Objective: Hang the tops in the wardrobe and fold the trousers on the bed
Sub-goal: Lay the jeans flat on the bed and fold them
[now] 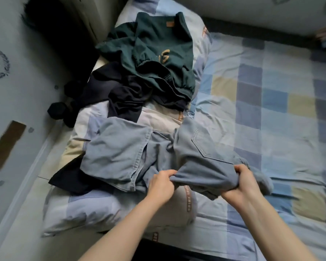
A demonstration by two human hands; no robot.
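Light blue trousers (201,157) lie crumpled on the bed (262,113), back pocket facing up, one leg spread to the left. My left hand (161,184) and my right hand (240,182) both grip the waistband edge nearest me, lifting it slightly. Farther up the bed lies a dark green top (154,53) with tan lettering. A dark navy garment (120,95) sits bunched below it, and another dark piece (70,178) pokes out under the trouser leg.
A pillow (102,210) in a checked case lies at the bed's near left, under the clothes. A pale wall (17,91) with a brown tape strip runs along the left. Dark socks (58,110) lie by the wall. The checked sheet spreads out to the right.
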